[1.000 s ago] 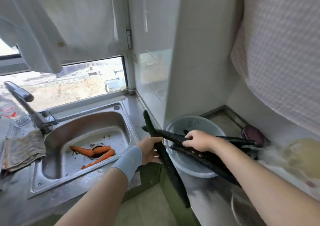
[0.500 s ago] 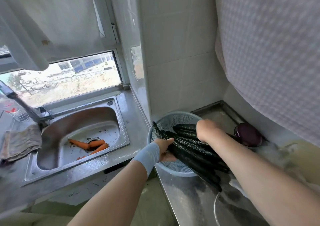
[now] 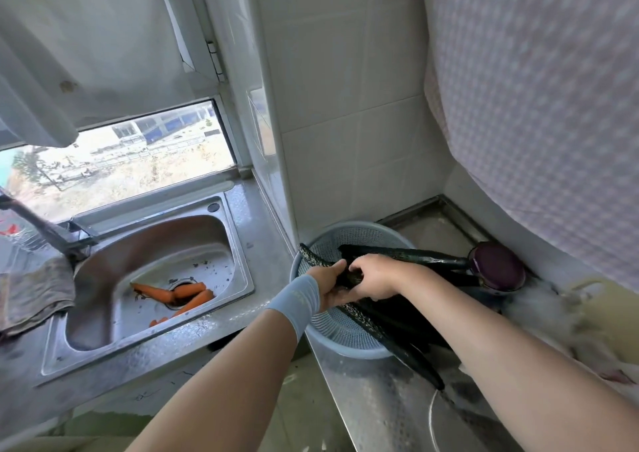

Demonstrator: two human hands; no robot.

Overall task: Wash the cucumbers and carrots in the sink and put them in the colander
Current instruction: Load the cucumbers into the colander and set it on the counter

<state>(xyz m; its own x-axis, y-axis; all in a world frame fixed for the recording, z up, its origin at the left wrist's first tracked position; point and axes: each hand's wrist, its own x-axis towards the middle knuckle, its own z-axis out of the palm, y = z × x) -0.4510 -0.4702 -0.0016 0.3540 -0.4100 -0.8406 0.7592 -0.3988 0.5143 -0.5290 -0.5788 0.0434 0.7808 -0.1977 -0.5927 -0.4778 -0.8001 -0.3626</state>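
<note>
Right grip (image 3: pixel 377 277) seemingly curled round cucumbers (image 3: pixel 408 253)

A second ago your left hand (image 3: pixel 328 284) held one of the cucumbers (image 3: pixel 408 254) outside the colander (image 3: pixel 349 346), on its sink side, slanting up past the rim. Now that one lies across the colander with the rest. Your left hand has come from the near rim to over the colander's middle. Your right hand (image 3: pixel 375 277) has shifted to meet it there, both gripping the pile.
</note>
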